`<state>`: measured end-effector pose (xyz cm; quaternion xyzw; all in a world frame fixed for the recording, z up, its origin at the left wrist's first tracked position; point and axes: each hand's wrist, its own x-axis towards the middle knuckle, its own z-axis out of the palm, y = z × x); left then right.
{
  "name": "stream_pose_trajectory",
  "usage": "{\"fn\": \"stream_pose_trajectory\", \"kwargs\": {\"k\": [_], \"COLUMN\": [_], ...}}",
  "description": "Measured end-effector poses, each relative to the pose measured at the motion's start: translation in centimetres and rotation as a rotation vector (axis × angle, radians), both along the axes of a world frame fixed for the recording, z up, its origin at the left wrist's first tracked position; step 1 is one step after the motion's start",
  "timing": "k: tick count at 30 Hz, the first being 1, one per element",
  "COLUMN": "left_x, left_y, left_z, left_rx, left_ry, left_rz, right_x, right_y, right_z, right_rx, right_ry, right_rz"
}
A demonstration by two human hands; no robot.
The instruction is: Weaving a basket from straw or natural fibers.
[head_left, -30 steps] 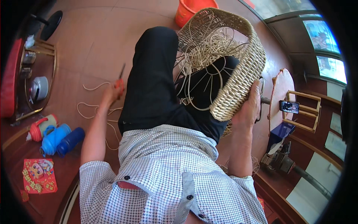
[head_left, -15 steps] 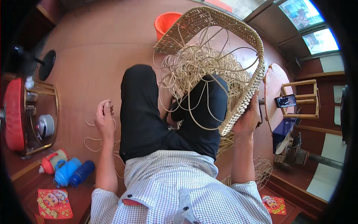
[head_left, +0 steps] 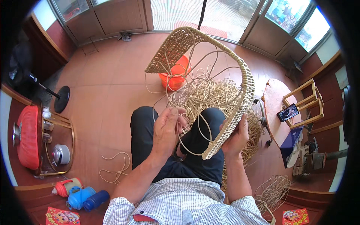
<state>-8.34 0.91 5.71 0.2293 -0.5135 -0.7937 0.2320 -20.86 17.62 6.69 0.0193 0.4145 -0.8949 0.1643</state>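
- The left grip (head_left: 167,128), formerly out to the side, is curling near thin, looping cords (head_left: 192,152); whether it's pinching any isn't clear.
- The right grip (head_left: 236,139) is clasping the curved, coarsely woven basket (head_left: 245,90) over black trousers (head_left: 142,127).

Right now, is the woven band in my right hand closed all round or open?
Open: the woven band has two ends standing apart, thin cords spanning the gap; your right hand grips it near one end.
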Motion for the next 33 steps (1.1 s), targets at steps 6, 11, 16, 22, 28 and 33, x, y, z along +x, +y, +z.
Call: {"fn": "stream_pose_trajectory", "kwargs": {"k": [6, 11, 16, 22, 28, 33], "left_x": [-2.2, -1.2, 0.2, 1.0, 0.2, 1.0], "left_y": [-4.5, -8.4, -9.5, -7.2, -5.0, -2.9], "left_z": [2.4, 8.1, 10.4, 14.8, 15.3, 16.3], "left_rx": [-0.369, -1.261, -1.725, -2.150, -2.183, -2.186], "left_ry": [-0.114, -0.464, -0.289, -0.242, -0.108, -0.121], "left_rz": [0.161, 0.240, 0.188, -0.101, -0.239, -0.264], "right_x": [-0.7, -0.4, -2.3, -4.0, -4.3, -3.6], "right_y": [-0.5, 1.3, 2.7, 3.4, 2.7, 2.9], "right_z": [-4.0, -4.1, -3.4, -1.8, -2.7, -3.1], "right_rx": [0.080, 0.199, 0.416, 0.671, 0.675, 0.737], "right_ry": [0.007, 0.042, 0.241, 0.572, 0.634, 0.615], "right_rz": [0.269, 0.230, 0.119, 0.021, 0.114, 0.129]}}
